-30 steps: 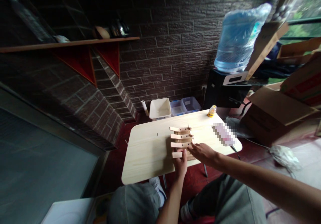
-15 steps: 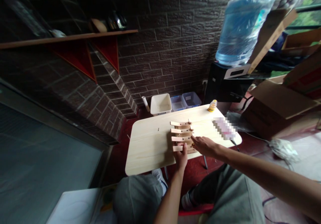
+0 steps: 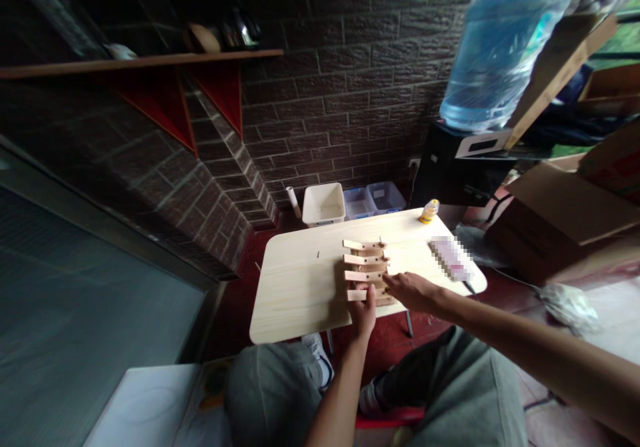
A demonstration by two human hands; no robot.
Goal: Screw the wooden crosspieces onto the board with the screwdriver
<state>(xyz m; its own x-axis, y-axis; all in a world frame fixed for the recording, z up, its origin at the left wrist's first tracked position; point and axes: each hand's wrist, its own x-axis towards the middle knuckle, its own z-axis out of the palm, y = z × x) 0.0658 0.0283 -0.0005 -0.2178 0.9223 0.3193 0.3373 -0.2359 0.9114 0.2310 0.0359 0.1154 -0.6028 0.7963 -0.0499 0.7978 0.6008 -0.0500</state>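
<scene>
A wooden piece with several pale slats (image 3: 364,276) lies across the front part of the light wood table (image 3: 290,287). Small dark dots show on the slats, and small pegs stick out at their right ends. My left hand (image 3: 364,307) grips the nearest slat at the front edge, thumb on top. At the right end of the slats, my right hand (image 3: 405,288) has its fingers closed around something small that I cannot make out. To the left on the tabletop lies a small dark screw-like piece (image 3: 318,254).
A yellow and clear bottle (image 3: 429,211) stands at the table's back right, near a blurred flat object (image 3: 451,258) with a cable. Behind the table are a white bin (image 3: 324,205) and blue containers (image 3: 373,200). Cardboard boxes (image 3: 565,200) stand at the right.
The whole view has shifted slightly. Both hands stay at the same places on the wooden piece, with hardly any visible movement.
</scene>
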